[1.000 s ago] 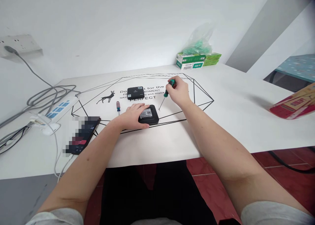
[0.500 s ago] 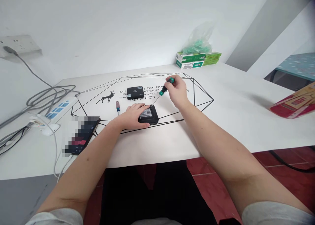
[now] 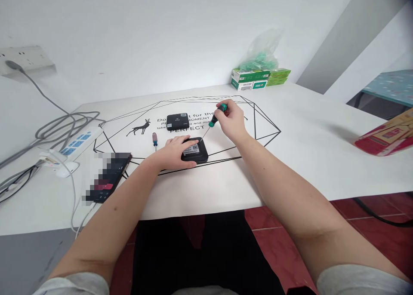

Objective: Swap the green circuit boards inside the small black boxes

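Note:
On the white table, a black square device with a label (image 3: 201, 151) lies under the fingers of my left hand (image 3: 174, 152). The thumb is at its near edge and the index finger reaches across its label, gripping it against the table. My right hand (image 3: 231, 118) is closed around the handle of a green and black screwdriver (image 3: 213, 122). That screwdriver leans, its tip at the far part of the device beside my left index fingertip. Just behind lies a second black square box (image 3: 177, 121). A smaller screwdriver with a reddish handle (image 3: 155, 139) rests left of my left hand.
A phone (image 3: 111, 176), partly pixelated, lies at the left near a power strip (image 3: 77, 143) and coiled grey cables (image 3: 54, 125). Green and white boxes (image 3: 250, 75) with a plastic bag on top stand at the back. A red package (image 3: 383, 136) is at the right.
The screwdriver's handle and my right fingers have shifted very slightly. My left hand stays on the device.

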A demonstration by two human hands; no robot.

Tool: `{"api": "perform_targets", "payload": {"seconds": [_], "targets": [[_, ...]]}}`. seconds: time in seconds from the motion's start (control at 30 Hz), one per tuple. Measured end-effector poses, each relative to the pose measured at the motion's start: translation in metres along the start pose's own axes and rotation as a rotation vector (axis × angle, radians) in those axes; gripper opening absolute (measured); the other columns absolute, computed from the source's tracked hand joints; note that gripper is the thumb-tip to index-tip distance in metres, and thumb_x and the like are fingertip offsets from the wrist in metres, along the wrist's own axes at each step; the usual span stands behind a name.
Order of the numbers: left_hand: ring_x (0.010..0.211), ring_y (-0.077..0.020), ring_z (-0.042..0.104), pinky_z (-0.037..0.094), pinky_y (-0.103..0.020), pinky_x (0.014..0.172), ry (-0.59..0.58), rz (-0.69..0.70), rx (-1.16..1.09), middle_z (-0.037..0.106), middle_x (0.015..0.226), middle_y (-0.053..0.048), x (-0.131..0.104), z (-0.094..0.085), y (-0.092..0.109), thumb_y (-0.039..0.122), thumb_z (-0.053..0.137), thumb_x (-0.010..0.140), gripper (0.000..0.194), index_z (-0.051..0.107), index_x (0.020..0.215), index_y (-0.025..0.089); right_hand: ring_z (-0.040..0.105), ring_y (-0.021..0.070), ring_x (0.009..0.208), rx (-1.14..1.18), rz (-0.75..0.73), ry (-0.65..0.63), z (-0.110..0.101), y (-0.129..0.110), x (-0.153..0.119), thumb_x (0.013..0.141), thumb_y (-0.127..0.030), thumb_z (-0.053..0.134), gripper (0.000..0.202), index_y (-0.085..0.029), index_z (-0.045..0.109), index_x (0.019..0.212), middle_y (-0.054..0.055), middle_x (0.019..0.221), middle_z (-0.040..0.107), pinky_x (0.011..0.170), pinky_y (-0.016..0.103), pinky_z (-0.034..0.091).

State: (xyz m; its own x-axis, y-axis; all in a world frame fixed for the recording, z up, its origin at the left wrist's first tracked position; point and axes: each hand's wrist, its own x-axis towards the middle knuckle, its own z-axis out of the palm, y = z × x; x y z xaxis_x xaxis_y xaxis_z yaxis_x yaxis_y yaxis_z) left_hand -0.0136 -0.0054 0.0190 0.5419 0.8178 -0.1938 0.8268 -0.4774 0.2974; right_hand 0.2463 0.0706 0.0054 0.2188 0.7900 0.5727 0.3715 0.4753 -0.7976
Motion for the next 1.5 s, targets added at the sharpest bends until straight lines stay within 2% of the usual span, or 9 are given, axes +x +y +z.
{"api": "perform_targets", "payload": {"seconds": [0.3, 0.53, 0.73, 0.87, 1.03, 1.1, 1.3, 1.4, 1.5], "targets": [[0.158, -0.0498, 0.034, 0.040, -0.064, 0.126, 0.014, -0.055, -0.054, 0.034, 0.178, -0.010, 0.000, -0.002, 0.001, 0.070, 0.075, 0.079, 0.111, 0.032, 0.175, 0.035, 0.056, 0.0160, 0.067, 0.039, -0.011, 0.091, -0.006, 0.003, 0.007, 0.082, -0.029, 0.065, 0.012, -0.028, 0.065, 0.094, -0.005, 0.077, 0.057, 0.076, 0.040, 0.058], [0.158, -0.0455, 0.034, 0.037, -0.059, 0.130, 0.062, -0.012, -0.068, 0.038, 0.174, -0.011, -0.001, -0.001, 0.003, 0.068, 0.076, 0.078, 0.114, 0.031, 0.176, 0.029, 0.057, 0.0148, 0.068, 0.066, -0.052, 0.100, -0.003, 0.007, 0.006, 0.084, -0.032, 0.067, 0.013, -0.027, 0.064, 0.096, -0.005, 0.079, 0.058, 0.073, 0.037, 0.057], [0.157, -0.0466, 0.036, 0.037, -0.060, 0.129, 0.019, -0.022, -0.067, 0.039, 0.173, -0.012, 0.002, 0.003, 0.011, 0.072, 0.073, 0.079, 0.115, 0.030, 0.176, 0.029, 0.055, 0.0145, 0.066, 0.050, -0.117, 0.063, -0.006, 0.001, 0.002, 0.087, -0.029, 0.068, 0.022, -0.029, 0.060, 0.108, -0.006, 0.079, 0.057, 0.072, 0.038, 0.056], [0.164, -0.0474, 0.027, 0.029, -0.062, 0.133, -0.002, -0.013, -0.058, 0.031, 0.180, -0.012, 0.002, 0.001, 0.009, 0.074, 0.074, 0.079, 0.121, 0.022, 0.179, 0.028, 0.054, 0.0158, 0.065, -0.006, -0.241, 0.021, -0.006, -0.007, -0.005, 0.084, -0.028, 0.071, 0.036, -0.030, 0.057, 0.116, -0.007, 0.076, 0.059, 0.070, 0.037, 0.053], [0.173, -0.0462, 0.000, 0.014, -0.066, 0.137, -0.139, -0.094, -0.002, -0.003, 0.189, -0.013, -0.004, -0.008, -0.003, 0.083, 0.078, 0.071, 0.150, -0.007, 0.180, 0.027, 0.057, 0.0176, 0.067, -0.091, -0.365, -0.078, -0.007, -0.013, -0.011, 0.085, -0.032, 0.074, 0.035, -0.029, 0.060, 0.117, -0.004, 0.080, 0.065, 0.070, 0.039, 0.055], [0.172, -0.0479, -0.004, 0.012, -0.067, 0.137, -0.185, -0.131, 0.000, -0.008, 0.188, -0.015, -0.006, -0.009, -0.007, 0.088, 0.075, 0.071, 0.154, -0.013, 0.180, 0.023, 0.061, 0.0194, 0.071, -0.113, -0.430, -0.114, -0.005, -0.017, -0.013, 0.089, -0.036, 0.074, 0.034, -0.029, 0.063, 0.120, -0.001, 0.087, 0.071, 0.074, 0.041, 0.058], [0.171, -0.0497, -0.004, 0.012, -0.066, 0.138, -0.171, -0.151, -0.018, -0.007, 0.187, -0.015, -0.004, -0.006, -0.009, 0.088, 0.076, 0.071, 0.154, -0.011, 0.180, 0.022, 0.074, 0.0270, 0.104, -0.020, -0.546, -0.187, 0.006, -0.026, -0.023, 0.108, -0.049, 0.054, 0.037, -0.029, 0.068, 0.135, 0.009, 0.123, 0.080, 0.097, 0.051, 0.064], [0.172, -0.0481, -0.003, 0.014, -0.065, 0.138, -0.150, -0.138, -0.021, -0.005, 0.188, -0.014, -0.002, -0.004, -0.007, 0.085, 0.076, 0.073, 0.151, -0.011, 0.180, 0.024, 0.075, 0.0264, 0.114, 0.100, -0.462, -0.181, 0.013, -0.024, -0.027, 0.111, -0.047, 0.046, 0.036, -0.030, 0.068, 0.135, 0.009, 0.129, 0.079, 0.102, 0.051, 0.064], [0.172, -0.0467, -0.003, 0.013, -0.064, 0.138, -0.129, -0.122, -0.020, -0.003, 0.188, -0.013, -0.001, -0.002, -0.004, 0.083, 0.076, 0.074, 0.149, -0.012, 0.180, 0.024, 0.076, 0.0234, 0.111, 0.221, -0.345, -0.155, 0.017, -0.020, -0.026, 0.107, -0.049, 0.058, 0.030, -0.032, 0.063, 0.131, 0.008, 0.140, 0.074, 0.095, 0.047, 0.067]]}}
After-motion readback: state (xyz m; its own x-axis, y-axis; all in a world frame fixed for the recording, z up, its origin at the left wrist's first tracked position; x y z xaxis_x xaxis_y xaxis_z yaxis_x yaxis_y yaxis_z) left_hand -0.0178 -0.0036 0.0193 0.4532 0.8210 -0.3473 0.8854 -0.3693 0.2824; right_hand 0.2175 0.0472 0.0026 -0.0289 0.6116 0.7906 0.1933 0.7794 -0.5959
